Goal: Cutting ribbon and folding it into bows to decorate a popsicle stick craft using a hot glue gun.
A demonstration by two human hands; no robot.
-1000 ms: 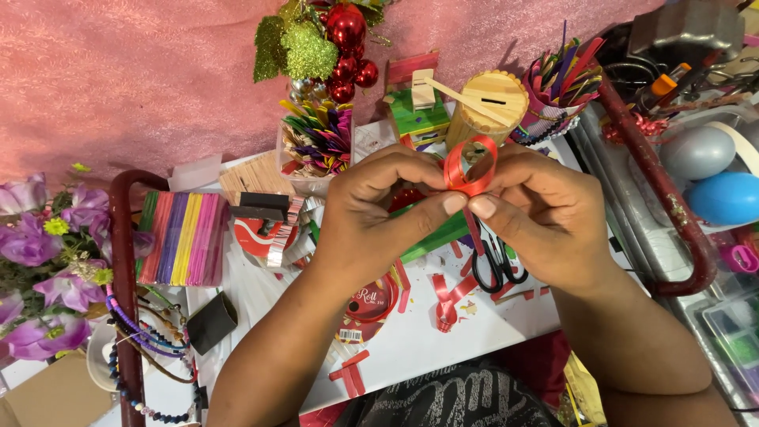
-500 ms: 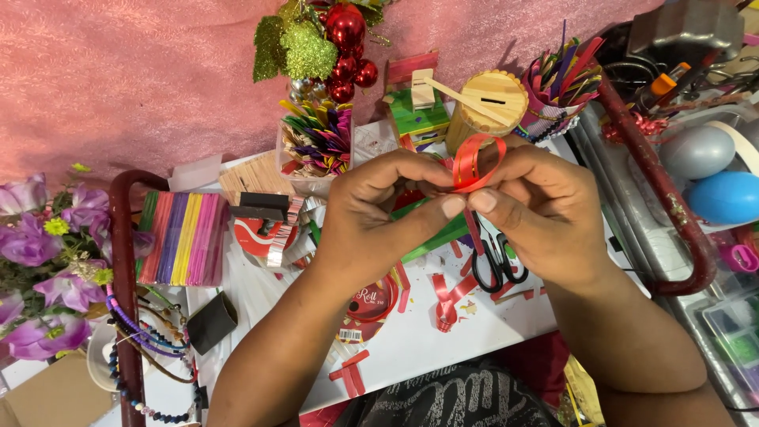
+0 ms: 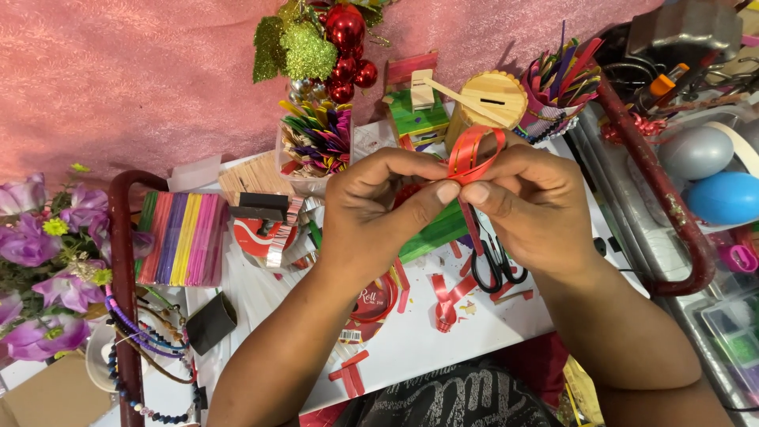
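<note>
- Red ribbon scraps (image 3: pixel 444 294) lie on the white table (image 3: pixel 411 348) closest to the camera, a few short strips plus one folded loop piece, just below the wrists.
- both hands are up over the middle of the table, thumbs pressed tip to tip, pinching the same bit of ribbon between them.
- left hand (image 3: pixel 379 209) grips the base of the loop from the left side, right hand (image 3: pixel 531 207) clamps it from the right, so they're basically together on it.
- red ribbon loop (image 3: pixel 472 155) sticks up above the fingertips, with a tail hanging down under the thumbs.
- black-handled scissors (image 3: pixel 500 265) sit on the table right under the right hand, partly hidden by it.
- a red tape roll (image 3: pixel 375 299) lies flat under the left forearm.
- off to the left, a fan of coloured craft sticks (image 3: pixel 183 239) in pink, purple, yellow and green, and purple fake flowers (image 3: pixel 43 269) at the edge.
- further back, a clear tub of coloured sticks (image 3: pixel 316 142), a round wooden box (image 3: pixel 492 99) and a cup of more sticks (image 3: pixel 563 79).
- farthest back, red baubles with glittery green leaves (image 3: pixel 328 39) against the pink cloth.
</note>
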